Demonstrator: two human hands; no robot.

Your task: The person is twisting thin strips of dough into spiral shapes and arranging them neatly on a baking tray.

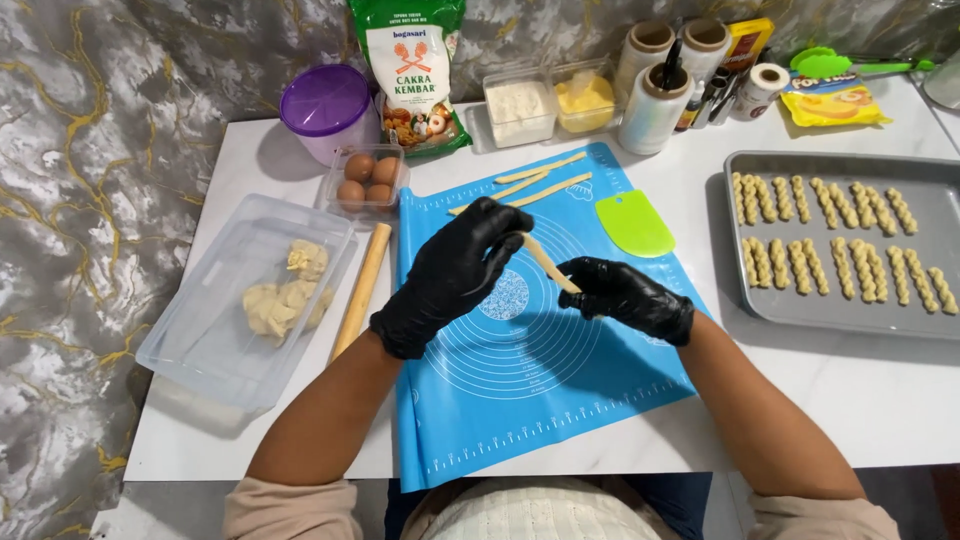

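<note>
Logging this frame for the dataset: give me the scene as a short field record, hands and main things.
left hand: black glove, pinching upper end of dough strip
right hand: black glove, holding lower end of strip
strip: held above blue mat, slanted
spare strips: three on mat's far edge
scraper: green, on mat
tray: grey, right, two rows of twisted pieces
tub: clear, left, dough lumps
rolling pin: between tub and mat
eggs: small box behind

home kitchen; eggs, baking tray, flour bag
</note>
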